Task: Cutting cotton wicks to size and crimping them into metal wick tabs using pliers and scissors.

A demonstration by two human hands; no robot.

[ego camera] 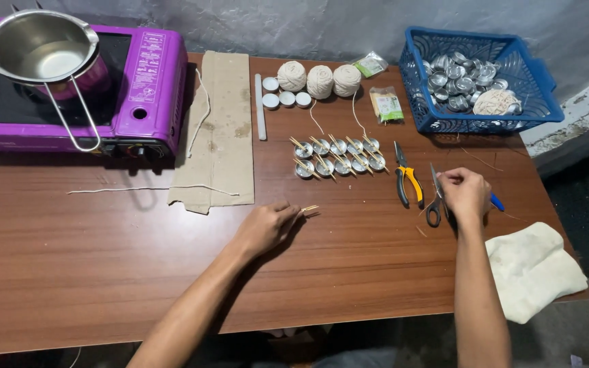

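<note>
The brown surface (103,272) lay wide under both my arms, with the purple stove (69,88) at its far left corner and the blue basket (478,82) at the far right. The rows of small metal cups (339,157) sat between my hands, farther from me, and nearer my left. My right hand (465,194) closed its grip on the scissors (436,197), their long axis running away from me. My left hand (267,228) pinched short wooden sticks (310,210), tips pointing right.

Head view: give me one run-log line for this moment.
left hand: pinching small sticks | right hand: on scissors | pliers: idle between | tealight cups: two rows, sticks across
</note>
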